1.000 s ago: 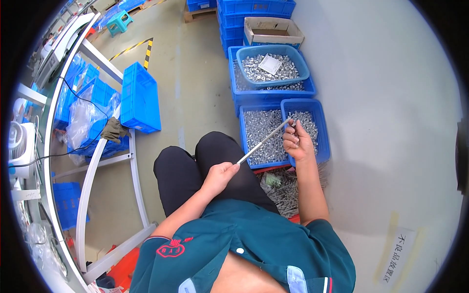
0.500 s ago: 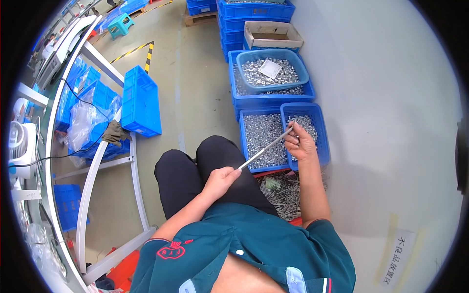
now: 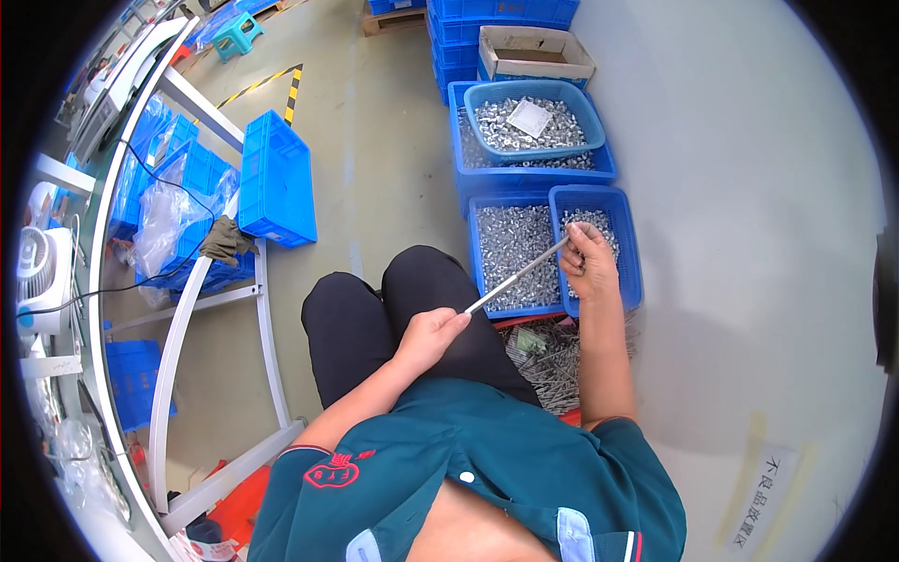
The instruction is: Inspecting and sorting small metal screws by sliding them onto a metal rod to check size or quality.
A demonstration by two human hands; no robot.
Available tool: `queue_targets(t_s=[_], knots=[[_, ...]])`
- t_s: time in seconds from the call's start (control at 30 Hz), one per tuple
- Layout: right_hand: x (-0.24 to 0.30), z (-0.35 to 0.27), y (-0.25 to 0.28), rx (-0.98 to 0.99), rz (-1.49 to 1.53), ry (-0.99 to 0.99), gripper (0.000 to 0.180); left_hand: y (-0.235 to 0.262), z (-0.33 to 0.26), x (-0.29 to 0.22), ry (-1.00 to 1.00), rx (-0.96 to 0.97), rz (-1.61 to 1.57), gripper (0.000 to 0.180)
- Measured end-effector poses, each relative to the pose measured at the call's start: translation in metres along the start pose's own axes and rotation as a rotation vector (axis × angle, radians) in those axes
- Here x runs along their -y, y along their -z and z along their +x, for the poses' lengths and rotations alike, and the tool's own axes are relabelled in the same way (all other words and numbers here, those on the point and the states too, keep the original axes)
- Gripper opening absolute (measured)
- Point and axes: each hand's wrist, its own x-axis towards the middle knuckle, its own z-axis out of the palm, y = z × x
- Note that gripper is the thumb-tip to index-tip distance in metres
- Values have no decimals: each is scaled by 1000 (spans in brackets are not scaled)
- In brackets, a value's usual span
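Note:
A thin silvery metal rod (image 3: pixel 515 278) slants across my lap, its far end up to the right. My left hand (image 3: pixel 431 339) is closed around its near end, above my thigh. At the other end, the fingers of my right hand (image 3: pixel 590 262) pinch the tip; whether a small part sits there too is hidden. Beneath that hand is a narrow blue bin (image 3: pixel 633 267) of small shiny metal parts. Left of it stands a wider blue bin (image 3: pixel 479 281) with similar parts. Many long metal rods (image 3: pixel 552 375) lie in a red container by my right thigh.
Beyond the bins, a light-blue basin (image 3: pixel 596 126) of metal parts with a white card rests in a larger blue crate (image 3: pixel 459 140). An open carton (image 3: pixel 536 67) stands behind. A white-framed table (image 3: pixel 178 375) and an upended blue crate (image 3: pixel 278 183) are at left; a pale wall (image 3: pixel 730 234) is at right.
The view has shifted slightly, so the bins sit a little higher and further right. Both hands keep hold of the rod, in nearly the same pose.

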Motion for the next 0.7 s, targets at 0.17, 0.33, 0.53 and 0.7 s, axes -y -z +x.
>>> queue_targets(t_s=[0.17, 0.33, 0.53, 0.7], knots=[[-34, -13, -23, 19, -105, -199, 9, -3, 4, 5, 50, -20, -74, 39], [-45, -30, -19, 252, 44, -468, 20, -3, 3, 6, 96, -22, -159, 39], [-56, -9, 35, 2, 621, -506, 18, -2, 5, 7, 129, -15, -199, 39], [-72, 4, 58, -235, 353, -540, 17, -2, 6, 4, 129, 7, -197, 40]])
